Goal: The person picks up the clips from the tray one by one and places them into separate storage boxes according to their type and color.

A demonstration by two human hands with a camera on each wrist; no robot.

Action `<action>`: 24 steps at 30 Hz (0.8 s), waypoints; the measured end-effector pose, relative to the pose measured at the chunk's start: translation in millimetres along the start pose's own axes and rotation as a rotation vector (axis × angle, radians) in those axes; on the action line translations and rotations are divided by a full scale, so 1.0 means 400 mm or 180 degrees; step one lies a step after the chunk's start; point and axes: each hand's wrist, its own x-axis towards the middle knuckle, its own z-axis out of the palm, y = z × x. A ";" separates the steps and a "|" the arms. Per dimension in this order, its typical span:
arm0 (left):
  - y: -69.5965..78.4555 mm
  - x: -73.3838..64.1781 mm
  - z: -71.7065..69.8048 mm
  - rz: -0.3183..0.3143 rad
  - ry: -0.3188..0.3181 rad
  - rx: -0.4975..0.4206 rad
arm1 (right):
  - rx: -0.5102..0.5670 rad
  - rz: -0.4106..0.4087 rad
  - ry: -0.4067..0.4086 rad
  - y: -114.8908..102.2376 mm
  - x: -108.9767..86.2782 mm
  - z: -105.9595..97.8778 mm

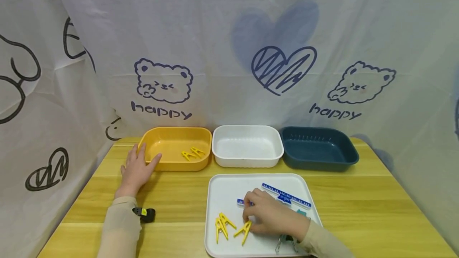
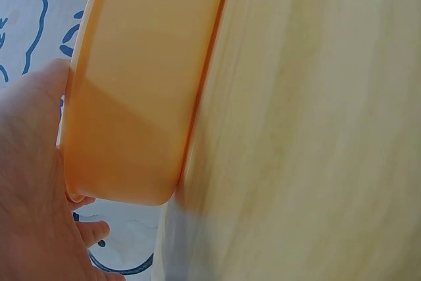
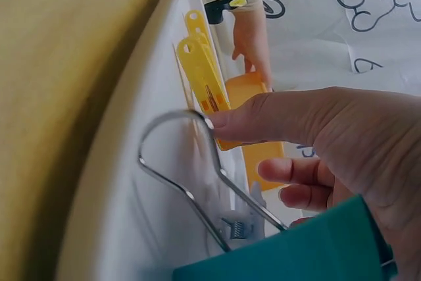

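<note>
My right hand (image 1: pixel 270 214) is low over the white tray (image 1: pixel 222 186), fingers bent, its thumb side beside a yellow clothespin (image 1: pixel 244 232). In the right wrist view the thumb overlaps a yellow clothespin (image 3: pixel 197 70), with a gap between thumb and fingers. Two more yellow clothespins (image 1: pixel 223 226) lie to its left. Under the right wrist are a black binder clip (image 1: pixel 288 239) and a teal binder clip (image 3: pixel 296 248) with wire handles. My left hand (image 1: pixel 136 172) rests with spread fingers at the front left corner of the yellow bin (image 1: pixel 175 166); two yellow clothespins (image 1: pixel 193 153) lie inside.
A white bin (image 1: pixel 247 162) and a dark blue bin (image 1: pixel 319 165) stand in a row with the yellow one at the back of the wooden table (image 1: pixel 172 198). Two blue ruler-like strips (image 1: pixel 287 196) lie on the tray, one partly behind the right hand. A printed curtain (image 1: pixel 222 51) hangs behind.
</note>
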 end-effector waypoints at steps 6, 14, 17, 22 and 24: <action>-0.003 0.003 0.003 0.0012 0.0017 0.0009 | 0.0006 0.0047 0.0084 0.005 -0.004 -0.012; -0.006 0.005 0.004 0.0011 0.0030 0.0014 | 0.0034 0.0195 0.0141 0.015 -0.012 -0.039; -0.005 0.004 0.003 0.0010 0.0031 0.0012 | 0.0042 0.0241 0.0165 0.019 -0.016 -0.048; -0.002 0.003 0.002 0.0006 0.0023 0.0013 | -0.0054 0.0225 0.0332 0.026 -0.023 -0.057; -0.001 0.003 0.002 0.0015 0.0025 0.0003 | -0.0100 0.0179 0.0412 0.029 -0.025 -0.058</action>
